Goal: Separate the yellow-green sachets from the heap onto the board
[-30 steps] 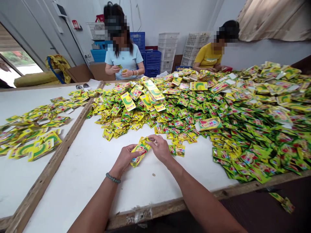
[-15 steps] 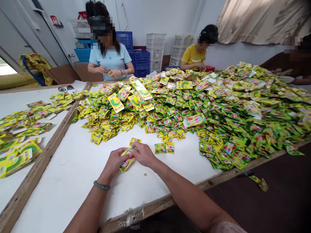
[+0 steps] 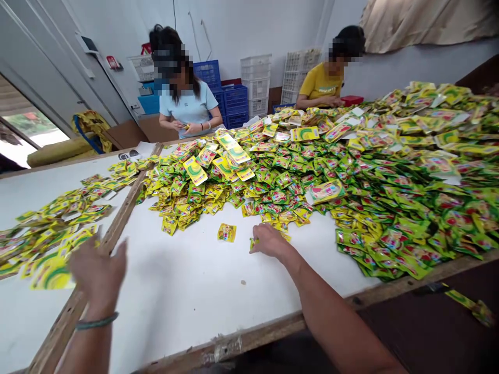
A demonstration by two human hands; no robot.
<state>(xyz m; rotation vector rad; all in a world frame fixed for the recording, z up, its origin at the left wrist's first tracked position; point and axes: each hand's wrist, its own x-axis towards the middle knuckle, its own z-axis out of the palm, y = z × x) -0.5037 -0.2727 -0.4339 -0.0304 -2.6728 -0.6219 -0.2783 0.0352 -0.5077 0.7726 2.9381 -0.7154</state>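
Note:
My right hand (image 3: 268,241) rests palm down on the white table (image 3: 195,291), fingers curled over small yellow-green packets at the edge of the big packet heap (image 3: 351,171). A single loose packet (image 3: 226,232) lies just left of it. My left hand (image 3: 98,270), blurred by motion, hovers over the wooden divider (image 3: 117,228) with fingers spread. It is next to a yellow carded strip (image 3: 50,275) in the left pile (image 3: 54,228). A green bead bracelet sits on that wrist.
Two people sit across the table, one in a light blue shirt (image 3: 189,106) and one in yellow (image 3: 322,83), each handling packets. Stacked blue crates (image 3: 234,98) and white crates (image 3: 257,83) stand behind them. A stray packet strip (image 3: 468,306) lies on the dark surface at right.
Both hands held a packet strip together before. My left hand has swung left to the side pile and no longer holds it; my right hand has moved to the packets at the heap's edge.

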